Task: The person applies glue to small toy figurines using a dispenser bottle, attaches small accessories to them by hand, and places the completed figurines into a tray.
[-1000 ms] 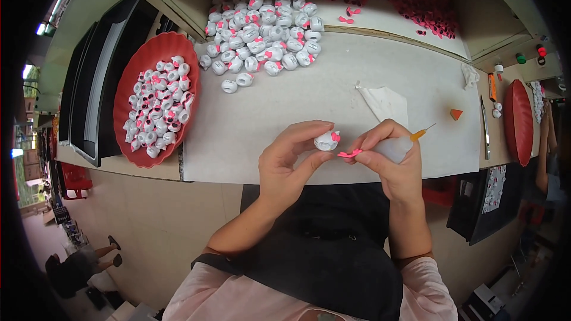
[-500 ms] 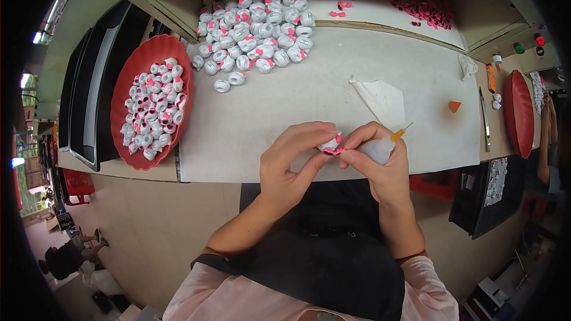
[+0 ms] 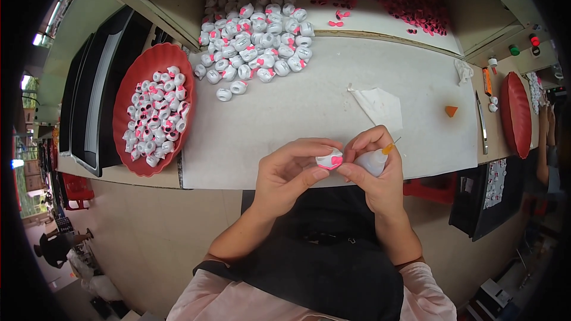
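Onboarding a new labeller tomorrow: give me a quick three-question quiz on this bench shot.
1. True or false: the left hand holds a small white piece with a pink bow.
2. What else does the right hand hold? A) scissors B) small glue bottle C) brush
3. Which side of the table is the red tray of white pieces on?

Key: 1 true; 2 B; 3 the person's left.

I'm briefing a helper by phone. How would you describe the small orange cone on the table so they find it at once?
Start at the white table; go to its right side, just past the crumpled white paper. The small orange cone sits alone there, the only orange piece on bare tabletop, apart from the white-and-pink pieces heaped at the back.
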